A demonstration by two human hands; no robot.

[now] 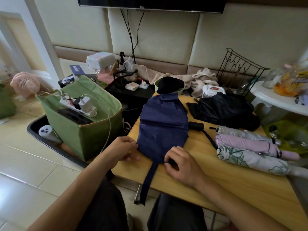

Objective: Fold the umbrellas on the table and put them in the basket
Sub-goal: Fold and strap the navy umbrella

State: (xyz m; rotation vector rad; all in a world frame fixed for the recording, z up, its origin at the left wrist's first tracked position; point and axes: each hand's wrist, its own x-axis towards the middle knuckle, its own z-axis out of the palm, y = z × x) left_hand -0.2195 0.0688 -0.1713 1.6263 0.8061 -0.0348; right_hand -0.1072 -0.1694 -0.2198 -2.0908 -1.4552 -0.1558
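Left hand (122,151) pinching navy umbrella (162,121) edge; right hand (180,164) – seemingly gripping its strap (149,182)

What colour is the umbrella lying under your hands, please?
Navy blue umbrella, clearest in the head view.

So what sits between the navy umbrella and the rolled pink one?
Head view: a black handle and its black strap lie on the table between navy umbrella and pink umbrella.

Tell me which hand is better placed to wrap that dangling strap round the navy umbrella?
Right, probably. The right hand already pinches the navy umbrella where its strap begins. The left hand only holds the canopy's near left corner, which suits steadying.
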